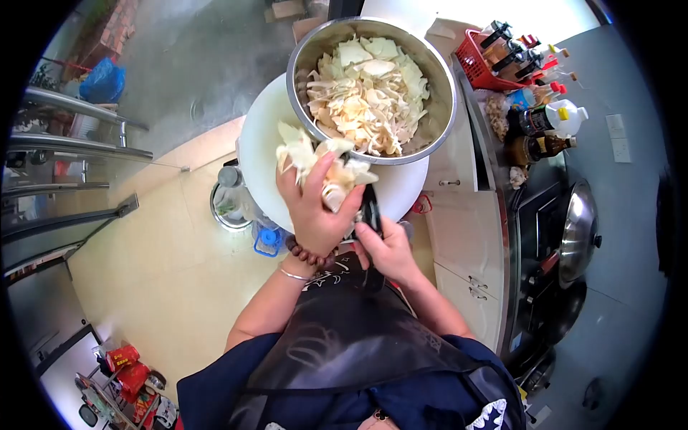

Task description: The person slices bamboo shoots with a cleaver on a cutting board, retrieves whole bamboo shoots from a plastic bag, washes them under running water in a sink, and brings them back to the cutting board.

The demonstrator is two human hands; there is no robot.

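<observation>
My left hand (312, 208) is wrapped round a bunch of pale vegetable slices (297, 147), some sticking out past the fingers. Close beside it, my right hand (390, 251) grips a dark kitchen knife (370, 208), partly hidden behind the hands and slices. Both hands are over the near part of a round white board (261, 129). Just beyond them, a large steel bowl (443, 132) holds a heap of similar pale slices (369, 97), with broader, greener-white pieces toward its far side.
On the right, a counter carries a red basket (473, 61) of bottles, a dark sauce bottle (537, 149) and a lidded wok (575, 229). A blue-handled jug (268, 240) and a steel basin (221, 215) stand on the floor to the left. Metal-framed doors (72, 143) stand farther left.
</observation>
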